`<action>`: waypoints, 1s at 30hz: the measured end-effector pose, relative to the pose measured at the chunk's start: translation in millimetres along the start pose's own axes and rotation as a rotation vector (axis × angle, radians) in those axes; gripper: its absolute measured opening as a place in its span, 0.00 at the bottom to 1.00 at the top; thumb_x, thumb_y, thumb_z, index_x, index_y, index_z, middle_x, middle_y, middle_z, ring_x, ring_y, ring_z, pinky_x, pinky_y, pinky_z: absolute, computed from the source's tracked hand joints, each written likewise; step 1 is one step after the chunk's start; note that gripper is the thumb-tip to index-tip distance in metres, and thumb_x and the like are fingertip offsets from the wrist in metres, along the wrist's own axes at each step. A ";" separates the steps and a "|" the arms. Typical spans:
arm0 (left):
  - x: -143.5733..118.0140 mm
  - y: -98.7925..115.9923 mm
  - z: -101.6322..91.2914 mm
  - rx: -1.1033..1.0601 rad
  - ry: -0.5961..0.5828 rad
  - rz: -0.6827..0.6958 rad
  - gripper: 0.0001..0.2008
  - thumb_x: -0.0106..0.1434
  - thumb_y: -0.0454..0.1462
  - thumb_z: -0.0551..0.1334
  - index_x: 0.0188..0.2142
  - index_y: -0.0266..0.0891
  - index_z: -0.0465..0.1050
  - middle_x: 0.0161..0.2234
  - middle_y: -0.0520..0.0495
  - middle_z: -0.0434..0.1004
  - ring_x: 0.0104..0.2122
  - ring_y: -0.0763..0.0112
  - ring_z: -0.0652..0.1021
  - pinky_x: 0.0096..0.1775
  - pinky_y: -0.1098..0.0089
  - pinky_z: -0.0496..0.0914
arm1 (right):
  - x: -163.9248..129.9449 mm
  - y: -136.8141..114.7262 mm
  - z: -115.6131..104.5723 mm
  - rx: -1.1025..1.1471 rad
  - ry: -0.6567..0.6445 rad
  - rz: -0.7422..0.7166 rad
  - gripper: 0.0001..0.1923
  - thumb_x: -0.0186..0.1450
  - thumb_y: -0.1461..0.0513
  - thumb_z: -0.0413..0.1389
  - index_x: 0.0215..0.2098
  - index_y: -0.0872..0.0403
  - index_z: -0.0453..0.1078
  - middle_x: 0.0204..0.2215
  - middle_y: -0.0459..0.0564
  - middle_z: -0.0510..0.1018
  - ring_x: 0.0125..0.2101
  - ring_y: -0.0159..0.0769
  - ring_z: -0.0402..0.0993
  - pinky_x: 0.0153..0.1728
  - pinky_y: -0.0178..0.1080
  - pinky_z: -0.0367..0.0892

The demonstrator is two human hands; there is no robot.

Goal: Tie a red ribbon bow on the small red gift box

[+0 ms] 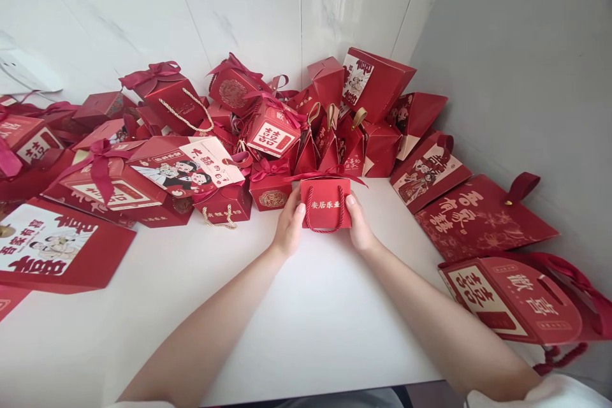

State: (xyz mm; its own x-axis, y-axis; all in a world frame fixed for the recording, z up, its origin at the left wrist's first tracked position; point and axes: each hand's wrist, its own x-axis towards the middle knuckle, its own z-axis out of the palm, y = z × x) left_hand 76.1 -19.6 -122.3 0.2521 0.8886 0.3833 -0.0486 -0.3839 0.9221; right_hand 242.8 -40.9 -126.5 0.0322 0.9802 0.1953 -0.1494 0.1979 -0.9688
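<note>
Head view: we clasp a small red box (326, 204) between left hand (288, 224) and right hand (359, 224), fingers curled on its sides, mid-worktop (296, 319). Finished boxes (268, 134) heap at twelve; flat ones (482, 217) wait at three.

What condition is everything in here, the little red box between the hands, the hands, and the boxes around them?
Small red paper box with cord handle: upright on white table, held from both sides.
Left hand: fingers on box's left side.
Right hand: fingers on box's right side.
Flat red paper bag: lying flat.
Pile of red gift boxes: heaped, ribbons tied.
</note>
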 end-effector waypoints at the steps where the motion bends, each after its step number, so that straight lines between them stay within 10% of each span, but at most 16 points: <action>1: -0.6 -0.5 0.2 -0.005 -0.010 0.003 0.27 0.70 0.51 0.50 0.63 0.43 0.62 0.64 0.43 0.64 0.64 0.55 0.65 0.63 0.55 0.60 | -0.6 1.2 -0.3 -0.006 0.022 -0.028 0.31 0.69 0.40 0.45 0.60 0.49 0.64 0.62 0.49 0.65 0.63 0.47 0.59 0.63 0.51 0.57; 10: -5.0 -9.8 -0.6 -0.039 -0.088 -0.047 0.27 0.69 0.49 0.55 0.63 0.42 0.61 0.61 0.41 0.68 0.60 0.54 0.70 0.60 0.54 0.66 | -5.4 3.9 2.2 -0.058 0.071 -0.207 0.28 0.68 0.44 0.52 0.61 0.47 0.59 0.61 0.52 0.67 0.61 0.48 0.62 0.62 0.51 0.59; 30: -1.5 -15.0 -1.9 -0.060 -0.040 -0.073 0.27 0.67 0.48 0.57 0.62 0.42 0.63 0.60 0.42 0.70 0.59 0.53 0.71 0.60 0.54 0.66 | -4.0 8.4 2.6 -0.038 0.086 -0.109 0.29 0.68 0.43 0.53 0.60 0.49 0.59 0.62 0.53 0.65 0.62 0.48 0.60 0.63 0.52 0.57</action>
State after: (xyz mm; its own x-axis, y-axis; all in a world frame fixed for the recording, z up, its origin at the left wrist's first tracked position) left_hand 74.6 -14.7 -136.7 0.2954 0.9024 0.3137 -0.0863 -0.3018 0.9495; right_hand 238.8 -43.2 -135.0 0.1313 0.9488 0.2873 -0.1031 0.3013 -0.9479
